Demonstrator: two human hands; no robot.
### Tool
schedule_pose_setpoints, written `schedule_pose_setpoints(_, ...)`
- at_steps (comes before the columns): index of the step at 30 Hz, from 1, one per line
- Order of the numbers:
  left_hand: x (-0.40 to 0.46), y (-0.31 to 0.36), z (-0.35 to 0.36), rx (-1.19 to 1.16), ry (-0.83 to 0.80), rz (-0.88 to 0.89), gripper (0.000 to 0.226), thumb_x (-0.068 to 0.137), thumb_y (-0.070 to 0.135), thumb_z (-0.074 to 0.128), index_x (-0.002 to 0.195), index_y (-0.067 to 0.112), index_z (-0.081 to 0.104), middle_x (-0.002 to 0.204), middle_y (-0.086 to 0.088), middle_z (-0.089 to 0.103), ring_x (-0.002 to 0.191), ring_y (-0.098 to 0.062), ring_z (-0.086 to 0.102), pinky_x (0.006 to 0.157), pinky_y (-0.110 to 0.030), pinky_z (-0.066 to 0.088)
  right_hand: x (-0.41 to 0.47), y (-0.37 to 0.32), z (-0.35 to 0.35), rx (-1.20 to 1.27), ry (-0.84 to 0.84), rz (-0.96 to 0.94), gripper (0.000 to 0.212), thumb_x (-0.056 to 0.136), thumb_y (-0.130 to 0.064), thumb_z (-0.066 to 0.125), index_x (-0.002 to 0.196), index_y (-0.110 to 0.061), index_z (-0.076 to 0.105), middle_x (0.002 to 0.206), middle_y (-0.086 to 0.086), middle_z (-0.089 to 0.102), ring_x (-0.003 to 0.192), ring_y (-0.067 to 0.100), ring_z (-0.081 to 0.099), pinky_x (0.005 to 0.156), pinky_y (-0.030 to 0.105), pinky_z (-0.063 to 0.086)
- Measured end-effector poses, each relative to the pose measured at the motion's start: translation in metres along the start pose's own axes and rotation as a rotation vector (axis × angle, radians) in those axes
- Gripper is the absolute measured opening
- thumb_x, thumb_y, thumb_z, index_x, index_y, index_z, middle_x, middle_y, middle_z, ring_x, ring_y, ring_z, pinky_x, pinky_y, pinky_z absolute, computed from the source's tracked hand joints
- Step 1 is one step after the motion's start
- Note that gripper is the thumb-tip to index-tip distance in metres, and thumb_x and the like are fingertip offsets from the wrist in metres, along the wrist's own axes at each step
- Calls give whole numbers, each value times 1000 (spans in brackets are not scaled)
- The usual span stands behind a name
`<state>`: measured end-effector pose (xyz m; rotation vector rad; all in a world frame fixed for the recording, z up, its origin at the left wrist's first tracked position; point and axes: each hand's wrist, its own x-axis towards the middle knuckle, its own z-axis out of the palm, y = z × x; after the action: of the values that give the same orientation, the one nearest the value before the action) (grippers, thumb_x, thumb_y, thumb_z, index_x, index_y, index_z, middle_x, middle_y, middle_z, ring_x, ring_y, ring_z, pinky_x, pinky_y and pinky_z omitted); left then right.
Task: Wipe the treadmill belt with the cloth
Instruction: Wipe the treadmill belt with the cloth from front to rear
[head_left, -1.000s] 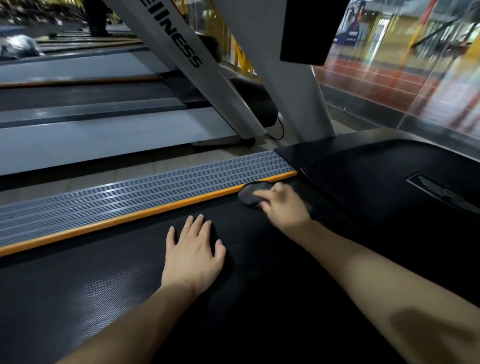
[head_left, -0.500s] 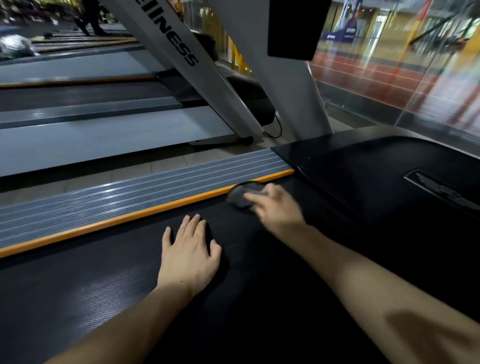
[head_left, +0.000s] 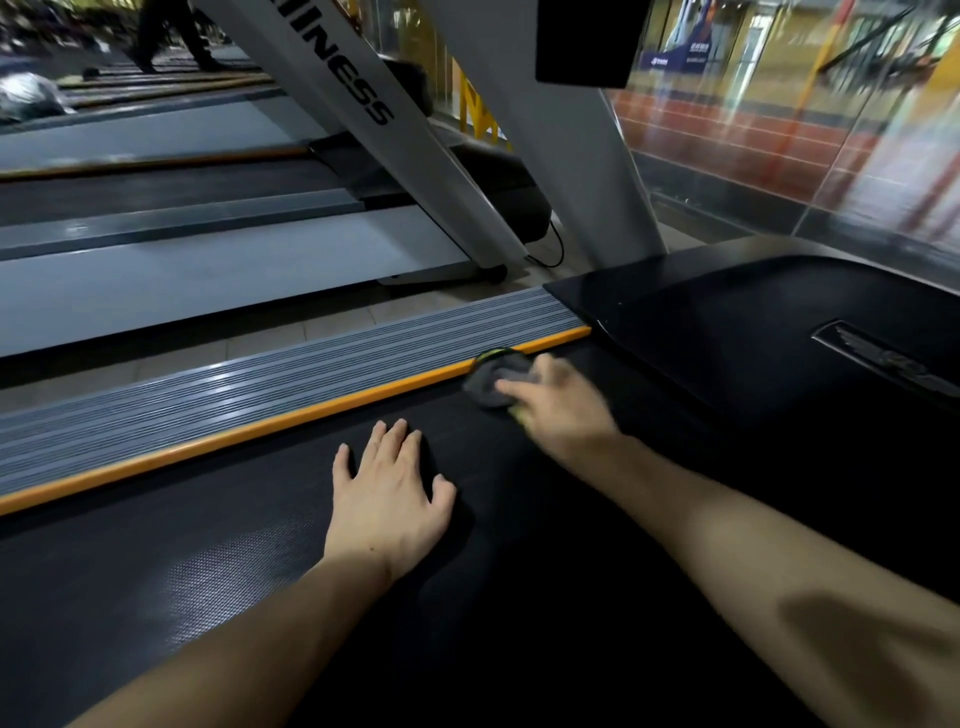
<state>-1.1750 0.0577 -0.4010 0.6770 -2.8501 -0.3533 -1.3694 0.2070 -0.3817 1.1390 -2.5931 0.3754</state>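
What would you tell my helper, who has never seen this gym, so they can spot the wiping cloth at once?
Find the black treadmill belt nearest the camera and follow its orange edge strip toward the black motor cover. There, under the fingertips of the right hand, lies the cloth. It is a small, crumpled dark grey wad with a hint of yellow-green, the only soft thing there.

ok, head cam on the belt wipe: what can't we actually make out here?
- Cloth: mostly under the right hand, and motion-blurred; its full shape and the grip are unclear.
- Treadmill belt: cut off by the left and bottom edges; both forearms cover more. Dirt is unreadable on the dark surface.
- Palm of left hand: faces down, so contact is unseen.
- Console: cropped at the top edge.
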Motion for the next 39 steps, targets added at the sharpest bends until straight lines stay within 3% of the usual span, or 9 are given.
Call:
schedule_pose_setpoints(2,0,0,0,-1,0,5,72,92,55,24,156,21,32,168,4,19,156,-13,0,125,-53,-1,5,61,-12,-130,4,236,38,94,-46,46,124,-33,64,110,11,51,103,36,54,86,42,49)
schedule_pose_setpoints(4,1,0,1,0,-1,9,73,92,56,23,156,21,31,168,4,18,156,-14,0,125,-53,-2,1,88,-18,-164,57,353,36,94,-30,53,128,-33,63,109,13,49,102,36,51,87,42,48)
schedule_pose_setpoints(11,2,2,1,14,-9,8,75,89,56,22,154,21,34,167,4,21,156,-15,2,124,-54,1,-16,-47,4,189,42,99,32,87,-26,59,116,-33,70,96,11,56,88,34,56,75,40,49)
schedule_pose_setpoints(14,2,2,1,15,-10,12,71,92,54,28,155,21,33,167,4,21,156,-15,1,124,-54,-1,-14,-11,2,94,63,-43,35,87,-32,59,120,-35,67,97,10,53,88,35,55,74,42,52)
schedule_pose_setpoints(18,1,2,0,6,-8,16,71,93,54,28,155,21,32,167,4,20,156,-16,1,124,-55,-2,-4,79,-18,-150,58,249,41,94,-22,56,133,-35,59,108,14,50,98,38,52,84,42,46)
schedule_pose_setpoints(22,2,3,1,11,-20,23,73,91,56,25,156,21,31,168,4,18,156,-16,0,124,-55,-2,-11,42,-16,-83,121,394,36,93,-25,54,127,-33,64,103,16,54,94,38,56,79,41,48)
schedule_pose_setpoints(29,1,2,0,41,-14,24,81,86,61,22,155,22,33,167,4,21,156,-17,3,124,-56,1,-33,-39,-1,156,112,-83,32,87,-32,52,114,-34,71,95,9,53,85,32,55,68,37,49)
schedule_pose_setpoints(34,1,0,1,41,-8,35,79,89,65,25,155,22,32,167,3,21,156,-18,3,124,-56,0,-10,81,-26,-80,93,367,38,95,-19,51,128,-34,63,108,14,49,100,39,52,87,45,50)
schedule_pose_setpoints(39,2,0,1,44,-6,44,78,90,66,26,154,23,32,167,3,21,156,-20,3,123,-57,2,-24,5,-6,40,189,313,33,87,-23,62,118,-30,70,94,15,57,83,39,59,74,40,49)
